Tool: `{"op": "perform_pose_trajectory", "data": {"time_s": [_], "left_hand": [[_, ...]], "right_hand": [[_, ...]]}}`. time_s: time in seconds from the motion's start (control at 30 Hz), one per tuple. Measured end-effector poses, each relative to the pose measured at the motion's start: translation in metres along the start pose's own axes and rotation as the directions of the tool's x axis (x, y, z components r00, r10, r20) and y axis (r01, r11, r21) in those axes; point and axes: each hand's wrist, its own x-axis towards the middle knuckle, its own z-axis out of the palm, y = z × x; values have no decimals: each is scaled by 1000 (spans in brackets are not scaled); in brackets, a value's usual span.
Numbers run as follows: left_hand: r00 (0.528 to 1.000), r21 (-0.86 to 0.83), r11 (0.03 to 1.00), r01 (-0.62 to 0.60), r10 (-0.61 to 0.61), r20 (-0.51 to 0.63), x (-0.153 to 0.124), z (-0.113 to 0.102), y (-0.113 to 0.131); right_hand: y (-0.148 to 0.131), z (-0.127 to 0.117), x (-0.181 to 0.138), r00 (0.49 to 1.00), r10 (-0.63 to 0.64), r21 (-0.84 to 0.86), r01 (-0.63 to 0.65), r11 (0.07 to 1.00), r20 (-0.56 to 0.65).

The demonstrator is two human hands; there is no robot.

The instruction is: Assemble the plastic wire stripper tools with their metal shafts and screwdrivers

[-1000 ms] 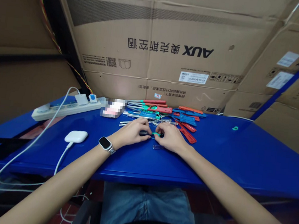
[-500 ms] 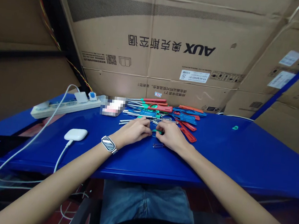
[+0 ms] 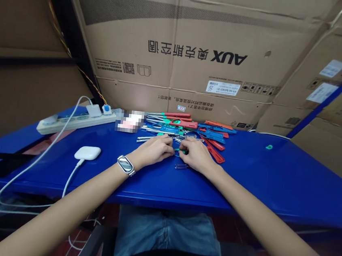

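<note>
My left hand and my right hand rest close together on the blue table, fingers curled. Both pinch a small green part held between their fingertips. A small clear piece lies on the table just in front of my right hand. Behind the hands lies a pile of red, blue and green long-handled tools with metal shafts. A smartwatch is on my left wrist.
A white power strip with plugs lies at the back left. A white charging case with a cable sits to the left. A small green piece lies far right. Large cardboard boxes wall the back.
Both hands stay pinched together on the small green part. They have shifted only slightly, with small finger movements.
</note>
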Motion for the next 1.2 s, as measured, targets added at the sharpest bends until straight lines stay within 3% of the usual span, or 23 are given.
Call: {"op": "perform_pose_trajectory", "data": {"time_s": [0.23, 0.4, 0.67, 0.8, 1.0, 1.2], "left_hand": [[1000, -15, 1000, 17, -16, 15, -2, -1, -3], [995, -80, 993, 91, -93, -26, -3, -13, -4], [954, -287, 911, 297, -298, 41, -12, -14, -26], [935, -354, 866, 353, -339, 102, -16, -13, -37], [920, -358, 848, 390, -378, 106, -18, -16, -40], [913, -377, 836, 399, -402, 73, -18, -19, -37]], "right_hand": [[5, 0, 0, 998, 32, 117, -25, 993, -63], [21, -3, 31, 991, 31, 179, -8, 984, -127], [26, 8, 123, 979, 50, 31, -57, 998, 199], [25, 20, 146, 957, 66, 3, -70, 998, 282], [24, 23, 145, 960, 76, 64, -97, 993, 271], [31, 1, 120, 988, 21, 193, -50, 980, 151]]}}
